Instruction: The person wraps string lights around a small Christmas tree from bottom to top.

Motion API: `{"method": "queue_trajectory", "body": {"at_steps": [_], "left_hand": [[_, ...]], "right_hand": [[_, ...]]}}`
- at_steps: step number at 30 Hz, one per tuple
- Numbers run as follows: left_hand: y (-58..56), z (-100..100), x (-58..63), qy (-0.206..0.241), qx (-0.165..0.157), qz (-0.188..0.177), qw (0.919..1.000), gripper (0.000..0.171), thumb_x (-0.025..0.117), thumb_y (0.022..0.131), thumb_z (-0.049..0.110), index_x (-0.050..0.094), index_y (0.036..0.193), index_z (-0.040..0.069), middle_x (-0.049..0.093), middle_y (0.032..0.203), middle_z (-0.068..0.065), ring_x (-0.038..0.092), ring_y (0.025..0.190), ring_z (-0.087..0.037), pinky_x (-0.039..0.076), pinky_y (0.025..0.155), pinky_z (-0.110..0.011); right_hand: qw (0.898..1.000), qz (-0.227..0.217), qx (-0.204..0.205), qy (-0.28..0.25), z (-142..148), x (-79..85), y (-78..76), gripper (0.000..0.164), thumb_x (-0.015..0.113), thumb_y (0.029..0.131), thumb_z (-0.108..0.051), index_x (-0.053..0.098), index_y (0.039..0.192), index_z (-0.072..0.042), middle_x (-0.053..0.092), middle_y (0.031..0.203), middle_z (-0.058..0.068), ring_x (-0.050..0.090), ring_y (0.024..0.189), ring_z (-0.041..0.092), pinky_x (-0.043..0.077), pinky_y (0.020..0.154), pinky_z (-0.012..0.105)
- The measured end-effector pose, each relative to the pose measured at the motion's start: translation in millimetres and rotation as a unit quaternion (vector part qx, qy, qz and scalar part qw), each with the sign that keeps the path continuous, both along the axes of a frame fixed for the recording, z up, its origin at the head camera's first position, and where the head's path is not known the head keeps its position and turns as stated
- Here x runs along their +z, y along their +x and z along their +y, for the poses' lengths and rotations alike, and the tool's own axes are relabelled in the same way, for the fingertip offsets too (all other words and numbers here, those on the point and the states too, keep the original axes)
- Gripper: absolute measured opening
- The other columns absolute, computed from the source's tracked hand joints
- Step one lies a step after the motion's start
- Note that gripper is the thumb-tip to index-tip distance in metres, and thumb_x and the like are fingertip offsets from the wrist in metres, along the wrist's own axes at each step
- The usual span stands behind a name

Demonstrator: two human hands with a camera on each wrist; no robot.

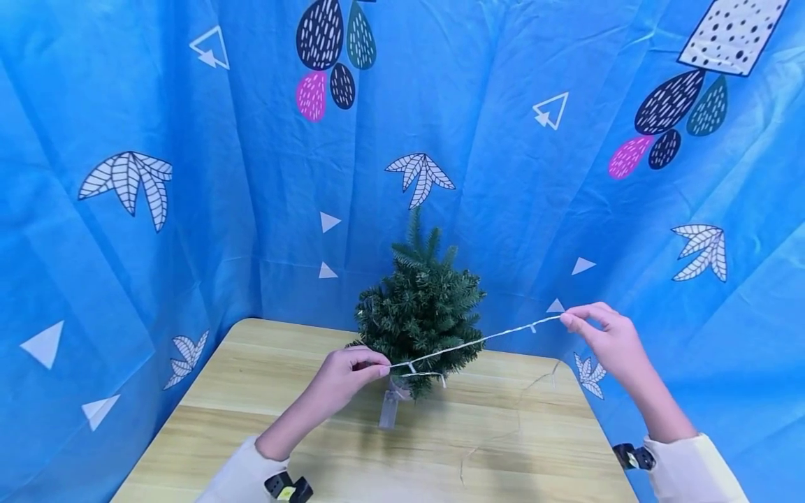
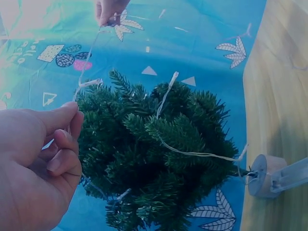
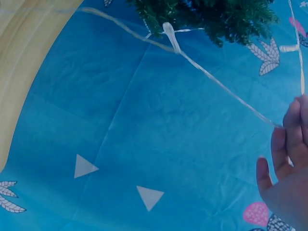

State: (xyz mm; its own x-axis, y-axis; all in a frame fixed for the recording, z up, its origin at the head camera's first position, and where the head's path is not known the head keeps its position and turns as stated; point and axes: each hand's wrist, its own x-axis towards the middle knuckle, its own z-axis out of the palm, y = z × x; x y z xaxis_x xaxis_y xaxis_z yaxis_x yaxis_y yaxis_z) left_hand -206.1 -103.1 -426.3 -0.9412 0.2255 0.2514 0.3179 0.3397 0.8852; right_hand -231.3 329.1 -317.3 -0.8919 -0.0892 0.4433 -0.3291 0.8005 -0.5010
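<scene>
A small green artificial Christmas tree [image 1: 418, 307] stands on the table. In front of it, a thin pale string light [image 1: 465, 345] runs taut between both hands, rising to the right. My left hand [image 1: 352, 374] pinches the string between thumb and fingertips, low at the tree's left front. Out past the tree's right side, my right hand [image 1: 604, 335] pinches the other end of this stretch. Slack wire with a small bulb [image 3: 171, 37] hangs from the right hand in its wrist view. More wire, with a bulb [image 2: 174, 77], crosses the branches in the left wrist view.
Under the tree is a round base [image 2: 264, 175] with a clear strip [image 1: 388, 411] beside it. Fine wire [image 1: 519, 412] trails over the right part of the wooden table [image 1: 277, 363]. A patterned blue cloth [image 1: 490, 175] hangs around the back and sides.
</scene>
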Motion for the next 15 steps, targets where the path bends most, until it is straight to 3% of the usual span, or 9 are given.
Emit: {"method": "queue_trajectory", "body": {"at_steps": [9,15], "left_hand": [[-13.0,4,-6.0,0.015,0.015,0.014,0.9997,0.015,0.072,0.095,0.028,0.078,0.103,0.017,0.068,0.095,0.005,0.055,0.077,-0.018,0.048,0.063,-0.026],[-22.0,14,-10.1,0.031,0.036,0.035,0.9983,0.014,0.071,0.095,0.025,0.078,0.103,0.017,0.068,0.092,0.006,0.054,0.074,-0.017,0.047,0.063,-0.027]], "right_hand": [[0.996,0.001,-0.063,-0.058,5,-5.0,-16.2,0.050,0.054,0.102,-0.050,0.070,0.122,-0.007,0.061,0.116,0.010,0.050,0.106,0.015,0.045,0.076,0.029],[0.993,-0.006,-0.076,-0.093,5,-11.6,-24.5,0.053,0.053,0.102,-0.051,0.068,0.125,-0.006,0.062,0.116,0.009,0.050,0.109,0.017,0.045,0.076,0.028]]}}
